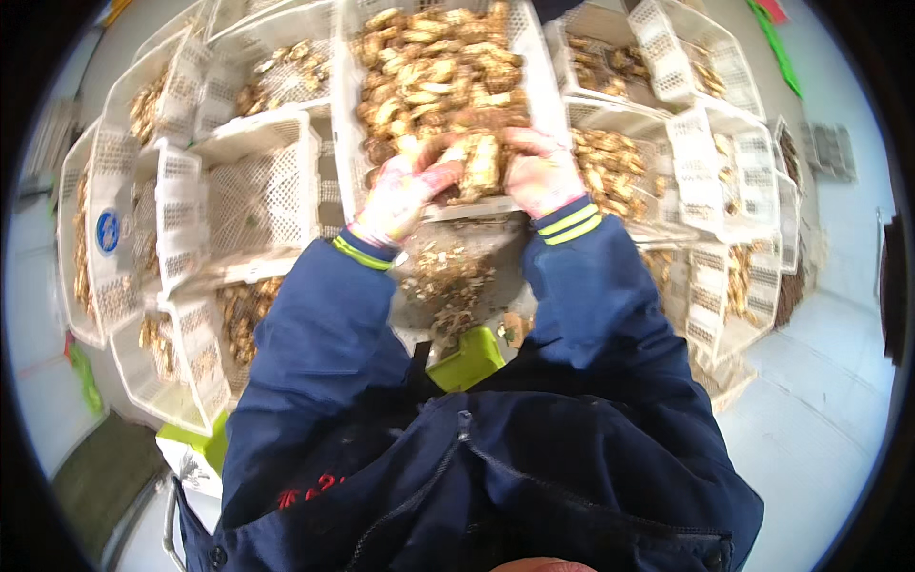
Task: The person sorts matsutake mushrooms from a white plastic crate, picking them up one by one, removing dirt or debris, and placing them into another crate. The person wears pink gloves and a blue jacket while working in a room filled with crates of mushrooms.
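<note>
A: What are the hands doing?

B: The left hand, at the centre of the frame, has its thumb and fingers closed in on the left side of a thick, cream-and-brown mushroom-like piece. The right hand grips the same piece from the right, so it is held between the two. Motion blurs the fingertips, so I can't tell each finger's exact contact.

A: Where is that piece?

B: Just above the middle of the frame, over the near edge of a long white plastic crate. Behind it, at upper centre, lies a heaped pile of golden-brown mushroom-like pieces.

A: And below the hands?

B: Pale and brown loose scraps, with a bright yellow-green plastic object beneath them, between the navy sleeves with yellow-striped cuffs.

A: Farther out?

B: Left of centre stands a white lattice-sided plastic crate; right of centre, another white crate holds similar brown pieces. At far left, a round blue label sits on a white perforated crate.
</note>
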Demonstrator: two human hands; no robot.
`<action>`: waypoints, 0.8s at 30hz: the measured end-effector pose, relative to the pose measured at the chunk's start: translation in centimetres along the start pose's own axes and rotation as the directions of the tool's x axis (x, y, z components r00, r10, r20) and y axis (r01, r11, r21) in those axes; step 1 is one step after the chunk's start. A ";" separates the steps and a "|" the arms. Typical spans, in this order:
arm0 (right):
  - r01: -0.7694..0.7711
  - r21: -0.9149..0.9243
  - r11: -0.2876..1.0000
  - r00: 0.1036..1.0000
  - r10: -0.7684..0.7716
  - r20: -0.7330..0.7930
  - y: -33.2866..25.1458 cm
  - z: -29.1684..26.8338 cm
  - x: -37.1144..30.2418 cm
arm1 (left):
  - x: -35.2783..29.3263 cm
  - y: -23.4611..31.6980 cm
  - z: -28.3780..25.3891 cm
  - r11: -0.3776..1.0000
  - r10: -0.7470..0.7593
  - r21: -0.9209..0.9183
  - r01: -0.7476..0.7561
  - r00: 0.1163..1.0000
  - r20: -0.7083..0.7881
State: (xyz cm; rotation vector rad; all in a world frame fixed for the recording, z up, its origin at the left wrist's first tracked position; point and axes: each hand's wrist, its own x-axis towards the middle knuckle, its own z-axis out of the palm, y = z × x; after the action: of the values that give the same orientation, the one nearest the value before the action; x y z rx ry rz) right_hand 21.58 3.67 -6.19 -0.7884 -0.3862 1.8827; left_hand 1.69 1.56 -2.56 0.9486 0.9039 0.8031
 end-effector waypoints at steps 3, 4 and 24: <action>-0.079 0.100 0.992 0.984 0.061 0.166 -1.4 1.3 -0.7 | 0.0 -0.5 -0.2 0.970 0.130 0.219 -0.107 0.987 -0.096; -0.100 0.187 0.977 0.981 0.065 0.183 -2.1 3.0 -1.6 | -0.3 0.3 0.1 0.948 0.081 0.315 -0.031 0.986 -0.147; 0.280 0.064 0.958 0.904 -0.241 -0.352 -16.1 -11.3 -6.0 | 1.6 -0.2 3.9 0.883 -0.035 -0.461 0.090 0.991 0.127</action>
State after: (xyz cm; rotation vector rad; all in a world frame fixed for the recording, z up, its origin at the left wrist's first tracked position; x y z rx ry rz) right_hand 41.95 4.33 -3.04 -0.9189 -0.1544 1.4693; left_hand 5.90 1.62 -2.04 0.5306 0.5962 0.8513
